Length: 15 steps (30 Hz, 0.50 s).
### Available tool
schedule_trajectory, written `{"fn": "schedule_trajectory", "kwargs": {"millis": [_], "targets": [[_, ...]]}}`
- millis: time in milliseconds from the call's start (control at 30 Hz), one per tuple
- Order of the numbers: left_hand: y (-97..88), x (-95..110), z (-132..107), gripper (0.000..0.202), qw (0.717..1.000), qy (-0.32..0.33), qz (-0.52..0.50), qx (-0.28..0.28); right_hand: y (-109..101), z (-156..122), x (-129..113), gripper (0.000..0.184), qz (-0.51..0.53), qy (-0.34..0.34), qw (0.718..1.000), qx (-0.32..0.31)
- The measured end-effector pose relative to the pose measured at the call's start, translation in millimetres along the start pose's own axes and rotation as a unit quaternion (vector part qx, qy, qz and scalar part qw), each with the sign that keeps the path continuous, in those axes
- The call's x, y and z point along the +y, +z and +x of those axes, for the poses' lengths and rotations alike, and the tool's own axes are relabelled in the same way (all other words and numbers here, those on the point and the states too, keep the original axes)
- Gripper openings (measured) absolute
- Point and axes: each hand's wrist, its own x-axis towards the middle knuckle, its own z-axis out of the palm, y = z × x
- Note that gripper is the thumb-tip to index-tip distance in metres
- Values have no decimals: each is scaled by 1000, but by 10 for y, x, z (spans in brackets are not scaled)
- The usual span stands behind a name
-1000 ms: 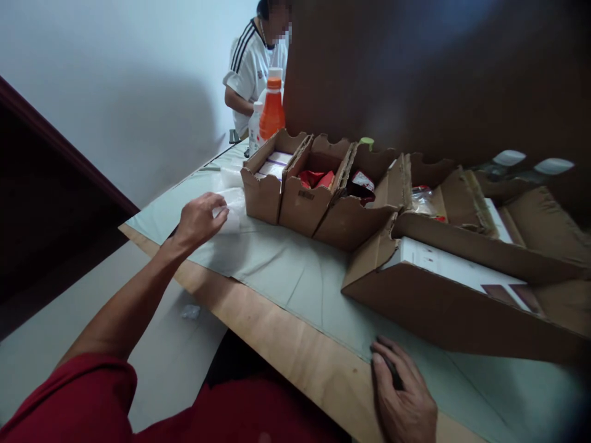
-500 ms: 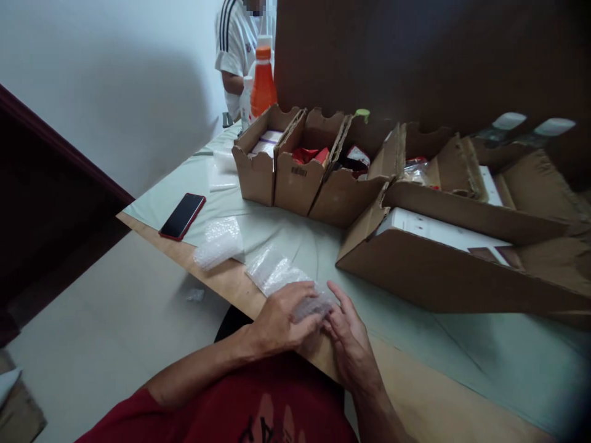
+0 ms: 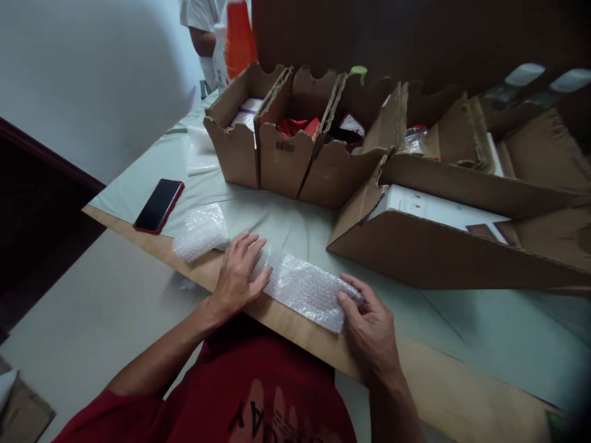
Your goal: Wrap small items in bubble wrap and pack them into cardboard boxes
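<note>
A strip of bubble wrap (image 3: 302,289) lies stretched out along the table's near edge, between my two hands. My left hand (image 3: 240,271) rests on its left end, fingers spread and lying flat. At the other end, my right hand (image 3: 369,314) pinches the bubble wrap between thumb and fingers. A second, curled piece of bubble wrap (image 3: 202,231) sits to the left of my left hand, untouched. Beyond it lies a phone (image 3: 159,206) with a red case, its screen dark.
Cardboard bins (image 3: 284,160) holding packets stand in a row at the back. A long cardboard bin (image 3: 443,258) with a white box (image 3: 434,206) is on the right. Behind are an orange bottle (image 3: 240,40) and a person in a white sleeve (image 3: 196,15). Clear plastic (image 3: 201,151) lies back left.
My hands have moved apart, the left one going left. The bubble wrap that was bunched between them is now spread out flat. The view has tilted down somewhat.
</note>
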Motion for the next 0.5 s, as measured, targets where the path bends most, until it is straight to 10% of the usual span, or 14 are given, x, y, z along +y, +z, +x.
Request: {"fn": "schedule_trajectory", "kwargs": {"millis": [133, 333, 500], "targets": [[211, -58, 2, 29, 996, 3, 46, -82, -107, 30, 130, 43, -62, -27, 996, 57], [129, -59, -50, 41, 997, -4, 53, -54, -341, -13, 291, 38, -122, -66, 978, 153], [-43, 163, 54, 28, 997, 69, 4, -27, -196, -65, -40, 24, -205, -284, 922, 164]]}}
